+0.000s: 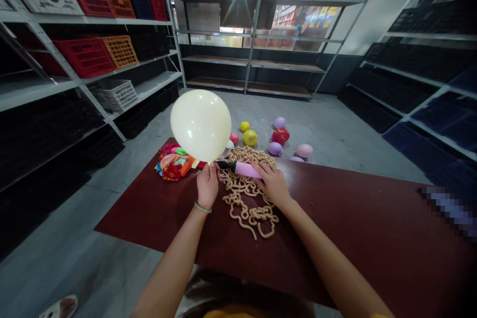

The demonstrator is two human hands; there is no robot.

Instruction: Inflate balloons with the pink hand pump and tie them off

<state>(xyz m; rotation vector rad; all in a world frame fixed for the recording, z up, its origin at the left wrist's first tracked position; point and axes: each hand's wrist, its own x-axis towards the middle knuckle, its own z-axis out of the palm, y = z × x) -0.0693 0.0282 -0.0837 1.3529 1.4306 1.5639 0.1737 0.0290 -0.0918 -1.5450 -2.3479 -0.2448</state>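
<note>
A large, pale cream balloon (201, 124), blown up round, stands above my left hand (207, 186). The fingers of that hand are pinched around the balloon's neck, where it meets the black nozzle of a hand pump (246, 169). My right hand (273, 184) is wrapped over the pump's pink-purple barrel. Under the pump spreads a heap of tan, squiggly rope-like strands (248, 198) on the dark red table (335, 208). Left of my left hand lies a pile of limp, colourful balloons (175, 161).
Several small inflated balloons, among them a yellow one (250, 137), a red one (280, 135) and a pink one (304, 150), lie beyond the table's far edge. Shelves with crates, including a red crate (85, 54), line the left. A metal rack (249, 49) stands at the back.
</note>
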